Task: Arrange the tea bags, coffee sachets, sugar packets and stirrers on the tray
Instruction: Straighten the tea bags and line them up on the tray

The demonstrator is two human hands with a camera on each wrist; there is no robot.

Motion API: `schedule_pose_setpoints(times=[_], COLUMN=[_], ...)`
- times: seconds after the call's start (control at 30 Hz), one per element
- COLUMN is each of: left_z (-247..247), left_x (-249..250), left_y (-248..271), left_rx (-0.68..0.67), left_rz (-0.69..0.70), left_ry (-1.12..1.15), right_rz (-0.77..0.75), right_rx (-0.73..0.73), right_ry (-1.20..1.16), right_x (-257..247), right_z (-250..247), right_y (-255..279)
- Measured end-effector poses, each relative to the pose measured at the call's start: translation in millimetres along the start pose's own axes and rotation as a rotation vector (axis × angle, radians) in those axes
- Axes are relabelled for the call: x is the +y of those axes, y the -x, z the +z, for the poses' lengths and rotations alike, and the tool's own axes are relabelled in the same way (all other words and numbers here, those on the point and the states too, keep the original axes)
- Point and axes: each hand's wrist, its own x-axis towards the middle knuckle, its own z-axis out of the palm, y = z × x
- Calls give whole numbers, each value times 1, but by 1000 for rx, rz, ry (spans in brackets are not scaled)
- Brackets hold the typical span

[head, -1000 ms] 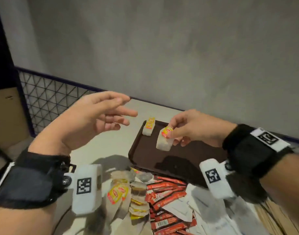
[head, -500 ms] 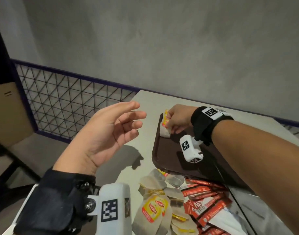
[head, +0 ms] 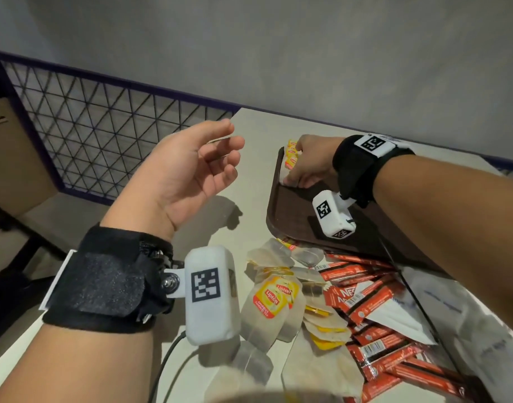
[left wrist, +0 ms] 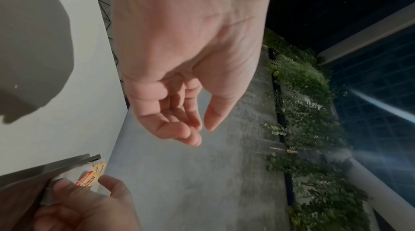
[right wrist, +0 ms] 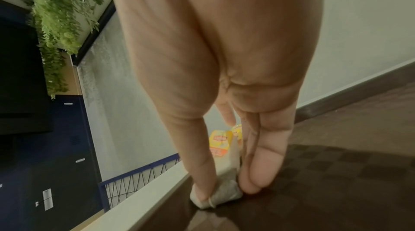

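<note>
The right hand [head: 309,164] reaches to the far corner of the brown tray [head: 293,219], at about 1 o'clock in the head view. In the right wrist view its thumb and fingers [right wrist: 260,167] press a tea bag [right wrist: 224,194] down against the tray floor, just inside the rim, pinching the paper pouch between them. Yellow tags [head: 291,155] stand up beside that hand at the tray's corner; probably two or three bags sit there together, though the hand hides most of them.

The left hand [head: 191,175] hovers palm up above the tabletop [head: 258,123] at about 10 o'clock, well apart from the tray. Its fingers are loosely curled with the thumb apart from them, and it holds nothing, as the left wrist view confirms.

On the tabletop at 6 o'clock, near the tray's near edge, lies a loose pile. More tea bags [head: 270,309] with yellow and red tags sit at its left. Red coffee sachets [head: 365,303] lie jumbled to their right, some touching the tray's edge. White sugar packets [head: 394,318] overlap the sachets further right. Stirrers cannot be made out in these views.

Each wrist wears a black strap carrying a white camera block with a square code marker. A wire mesh fence [head: 104,135] stands beyond the tabletop at 10 o'clock.
</note>
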Motion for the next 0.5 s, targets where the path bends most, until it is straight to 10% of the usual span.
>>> schedule_pose_setpoints(times=[0.3,0.5], left_z=[-3,-6], left_x=[-5,-3], left_y=[-3,-3], left_rx=[25,23], left_rz=[-16,-19], left_ry=[-13,16], right_rz=[-144,-377], right_rx=[129,-367], right_ry=[173,141], right_x=[-18,-26], right_z=[-9,14], right_y=[45,165])
